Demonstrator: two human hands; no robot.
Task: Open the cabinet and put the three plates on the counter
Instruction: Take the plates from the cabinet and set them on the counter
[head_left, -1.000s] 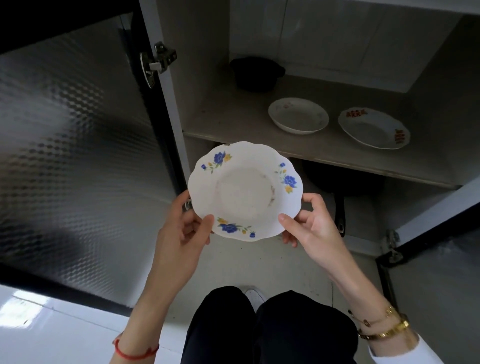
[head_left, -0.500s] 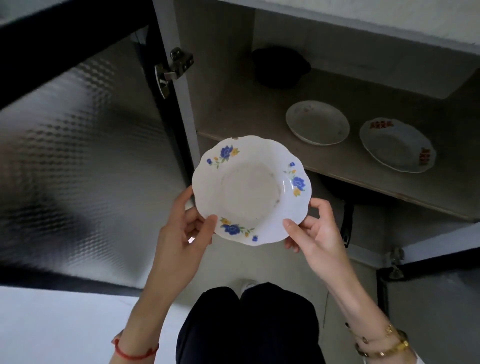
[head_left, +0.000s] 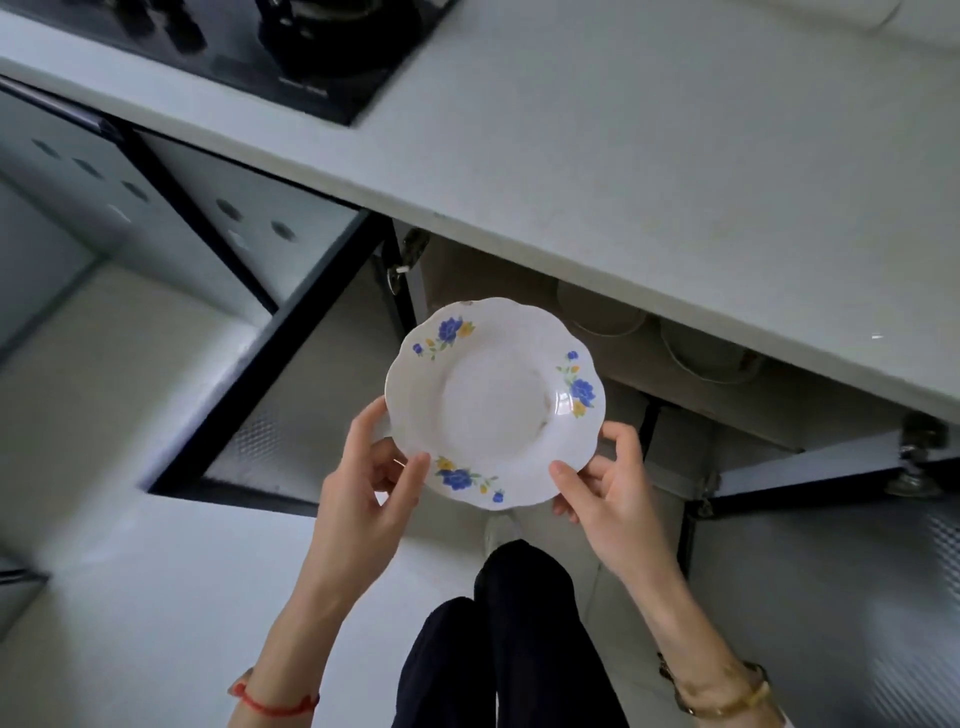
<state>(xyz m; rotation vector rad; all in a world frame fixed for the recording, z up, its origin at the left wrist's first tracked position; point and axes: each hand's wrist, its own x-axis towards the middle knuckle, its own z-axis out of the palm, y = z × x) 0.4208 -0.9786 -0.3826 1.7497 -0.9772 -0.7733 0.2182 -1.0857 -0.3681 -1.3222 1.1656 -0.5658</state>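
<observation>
Looking down from the head view, a plate (head_left: 493, 402) with blue flowers is held in the air by both hands, below the edge of the surface (head_left: 649, 156). The left hand (head_left: 371, 480) is clamped on its left rim, thumb on top; the right hand (head_left: 605, 491) is clamped on its lower right rim. Two more plates (head_left: 602, 314) (head_left: 701, 353) are partly seen on the shelf of the open cabinet (head_left: 467, 270), under the surface. A stove (head_left: 291, 47) is set into the surface at upper left.
</observation>
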